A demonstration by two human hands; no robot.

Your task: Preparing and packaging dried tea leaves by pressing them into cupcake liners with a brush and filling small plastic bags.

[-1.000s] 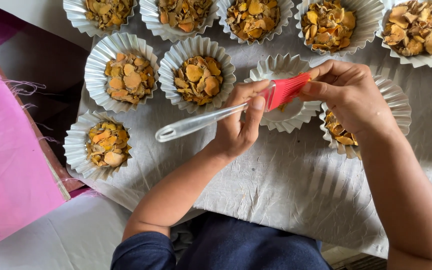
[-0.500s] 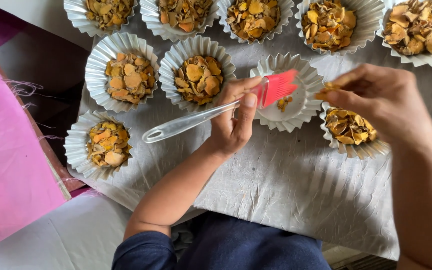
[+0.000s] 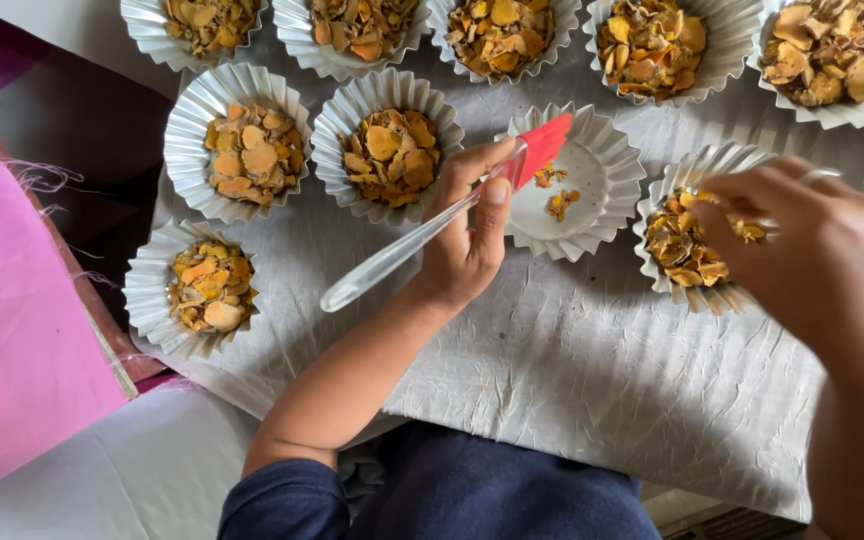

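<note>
My left hand (image 3: 467, 235) grips a spatula (image 3: 392, 258) with a clear handle. Its red head (image 3: 544, 146) rests over the rim of a white fluted paper cup (image 3: 607, 215) that holds only a few orange bits. To the right, my right hand (image 3: 812, 250) hovers over another fluted cup (image 3: 674, 190) filled with dried orange slices (image 3: 682, 245). Its fingers are curled together and pinch slices at the cup's right side. Part of that cup is hidden under the hand.
Several more fluted cups of orange slices (image 3: 252, 155) (image 3: 389, 150) (image 3: 207, 285) stand in rows on a wrinkled grey cloth (image 3: 592, 380). A pink board (image 3: 12, 330) leans at the left. A white surface (image 3: 142, 470) lies at the lower left.
My right hand left the spatula's red head and moved right to the filled cup. The left hand kept hold of the spatula, its head now over the nearly empty cup.
</note>
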